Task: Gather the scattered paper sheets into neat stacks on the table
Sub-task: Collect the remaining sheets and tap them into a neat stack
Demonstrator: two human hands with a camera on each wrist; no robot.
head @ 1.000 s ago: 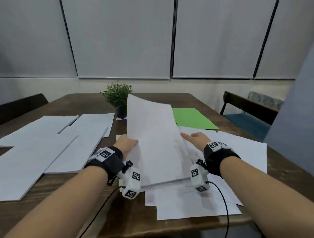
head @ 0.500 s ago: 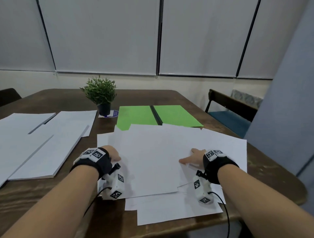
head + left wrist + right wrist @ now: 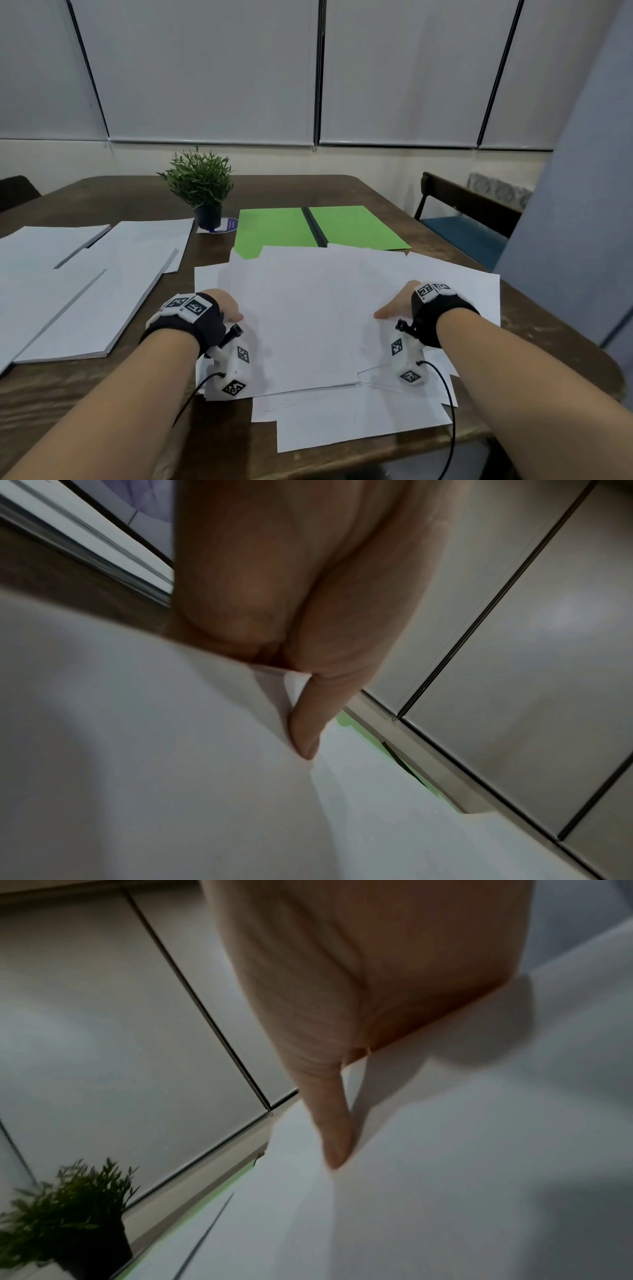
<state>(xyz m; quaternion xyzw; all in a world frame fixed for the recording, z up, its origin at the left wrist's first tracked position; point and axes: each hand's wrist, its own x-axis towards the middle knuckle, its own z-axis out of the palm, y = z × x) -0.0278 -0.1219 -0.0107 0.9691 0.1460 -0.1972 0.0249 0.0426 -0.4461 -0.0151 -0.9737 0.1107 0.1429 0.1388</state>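
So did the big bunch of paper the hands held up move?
Yes. The paper bunch went down flat onto the table, uncovering the green folder.

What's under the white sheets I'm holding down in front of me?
More loose white sheets fanned out on the table, and the near edge of the green folder. Anything beneath the pile's middle is covered.

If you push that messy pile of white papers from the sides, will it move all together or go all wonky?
Probably wonky. The loose white sheets lie fanned at different angles, so they would likely slide over each other. They look thin: the left hand pinches an edge that bends under its thumb, so they would flop when lifted. The right hand rests on them.
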